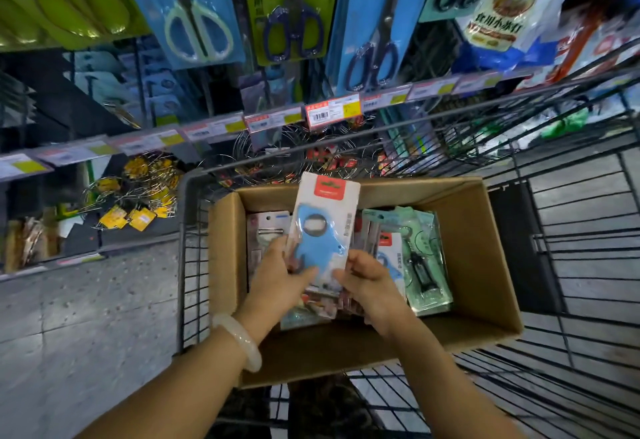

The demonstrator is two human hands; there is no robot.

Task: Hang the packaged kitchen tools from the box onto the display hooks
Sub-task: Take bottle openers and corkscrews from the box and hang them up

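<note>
Above the box (363,345), both hands pinch the blue tool package (320,230): left hand (277,282) and right hand (370,286) at its near end, long axis toward the far hooks.

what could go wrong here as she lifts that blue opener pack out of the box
1. Both hands, left hand and right hand, pinch only the bottom end of the blue opener pack, so its tall top could tip or slip back into the cardboard box.
2. More packs seem bunched under the fingers; one could lift along and drop.
3. The scissors packs hang close together, so hooking in between may knock a neighbour.
</note>
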